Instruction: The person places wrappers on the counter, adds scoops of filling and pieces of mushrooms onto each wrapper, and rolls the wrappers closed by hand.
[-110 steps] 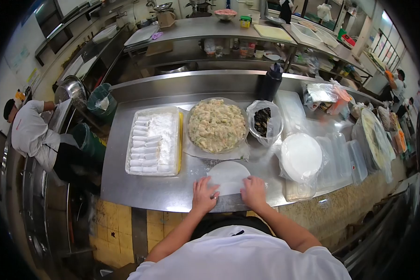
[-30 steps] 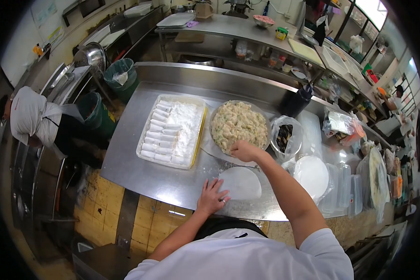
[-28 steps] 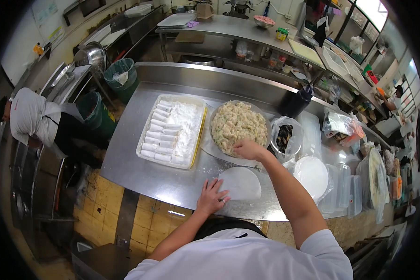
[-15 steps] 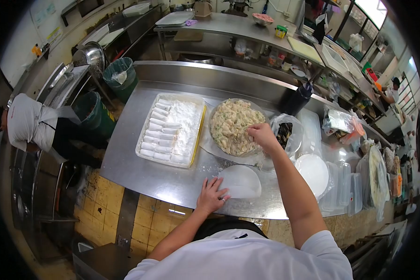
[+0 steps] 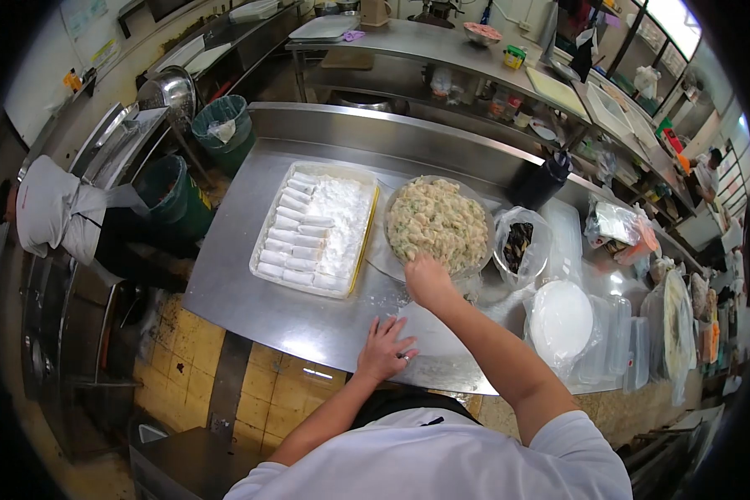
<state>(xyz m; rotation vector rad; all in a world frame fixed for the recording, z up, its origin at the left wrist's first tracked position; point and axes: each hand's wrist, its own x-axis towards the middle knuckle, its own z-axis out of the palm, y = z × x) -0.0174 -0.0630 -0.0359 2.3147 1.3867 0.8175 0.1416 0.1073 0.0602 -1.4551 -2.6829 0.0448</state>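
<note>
A round white wrapper (image 5: 421, 333) lies flat on the steel table (image 5: 250, 292) near its front edge. My left hand (image 5: 385, 350) rests open on the table, fingers spread, touching the wrapper's left edge. My right hand (image 5: 429, 281) hovers between the wrapper and the near rim of a wide bowl of pale chopped filling (image 5: 437, 221). Its fingers are bunched downward around a pinch of filling, and my forearm hides the wrapper's right side. Left of the bowl stands a floured tray (image 5: 367, 242) with several finished white rolls (image 5: 296, 237) in rows.
A plastic bag of dark pieces (image 5: 521, 246) sits right of the bowl, with a black bottle (image 5: 542, 179) behind. A bagged stack of round wrappers (image 5: 561, 321) and clear containers (image 5: 621, 333) fill the right. Green bins (image 5: 171, 196) and a person in white (image 5: 50, 208) stand at left.
My right hand left the wrapper, reached into the filling bowl, moved across it, and has now drawn back to the bowl's near rim. My left hand stayed by the wrapper.
</note>
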